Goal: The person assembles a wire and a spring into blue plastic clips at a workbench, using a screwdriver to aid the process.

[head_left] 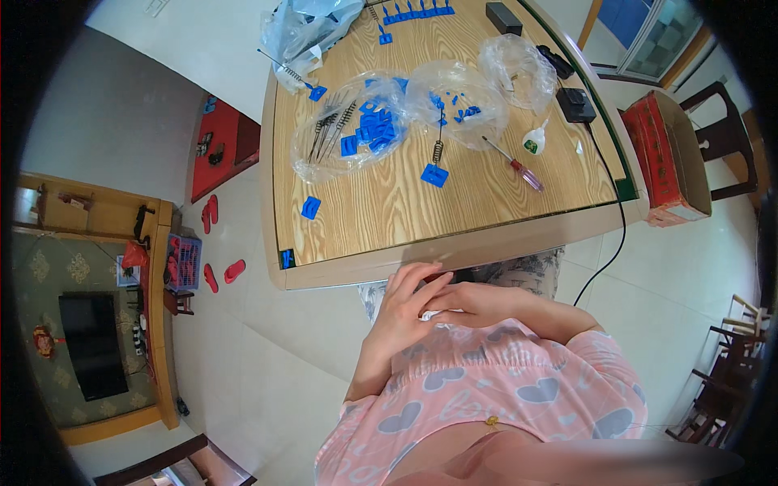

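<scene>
My left hand and my right hand meet in front of my body at the table's near edge. Their fingers are curled and overlap. A small crumpled white piece, perhaps tissue, shows between them; its kind is unclear. On the table, a blue square base carries an upright spring and a thin rod. Another blue base lies alone to the left. A clear bag holds several blue bases and metal springs with rods. Beside it, a second clear bag contains small blue parts.
A red-handled screwdriver and a white glue bottle lie at right. Behind them are a third clear bag and a black box-shaped device, its cable hanging over the edge. Blue pieces line the far side. A red carton stands rightward.
</scene>
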### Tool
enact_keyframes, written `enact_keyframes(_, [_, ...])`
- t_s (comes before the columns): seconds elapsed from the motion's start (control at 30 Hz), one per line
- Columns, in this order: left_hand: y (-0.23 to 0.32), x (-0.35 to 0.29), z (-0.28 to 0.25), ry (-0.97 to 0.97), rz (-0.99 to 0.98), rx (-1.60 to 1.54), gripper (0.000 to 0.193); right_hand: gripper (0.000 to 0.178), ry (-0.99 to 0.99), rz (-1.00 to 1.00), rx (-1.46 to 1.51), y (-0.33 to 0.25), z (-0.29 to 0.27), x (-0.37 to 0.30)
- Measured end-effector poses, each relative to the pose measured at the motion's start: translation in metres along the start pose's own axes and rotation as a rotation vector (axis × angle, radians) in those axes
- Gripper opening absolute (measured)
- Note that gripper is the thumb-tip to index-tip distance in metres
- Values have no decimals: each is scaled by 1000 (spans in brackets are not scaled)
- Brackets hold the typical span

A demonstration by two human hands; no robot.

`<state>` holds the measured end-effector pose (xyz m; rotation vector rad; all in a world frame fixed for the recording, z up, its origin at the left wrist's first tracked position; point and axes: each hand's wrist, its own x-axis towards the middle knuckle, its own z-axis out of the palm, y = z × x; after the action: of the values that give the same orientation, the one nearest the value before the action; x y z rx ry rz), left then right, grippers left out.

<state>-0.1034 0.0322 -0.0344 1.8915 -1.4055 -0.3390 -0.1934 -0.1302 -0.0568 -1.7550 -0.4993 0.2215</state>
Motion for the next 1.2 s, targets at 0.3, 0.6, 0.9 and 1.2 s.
enact_keyframes(0.3, [5,2,-13,34,69,28,59,27,32,-13,-139,-9,5,-5])
enact_keyframes(0.6, [7,-4,-21,49,99,29,52,25,34,-100,-289,-19,5,-1])
enact_keyframes(0.9, [8,-3,-22,35,101,-41,43,31,-36,-66,-336,-24,1,2])
enact_keyframes(1.2, [10,-3,-36,109,55,-135,30,29,10,25,-372,-29,-10,0])
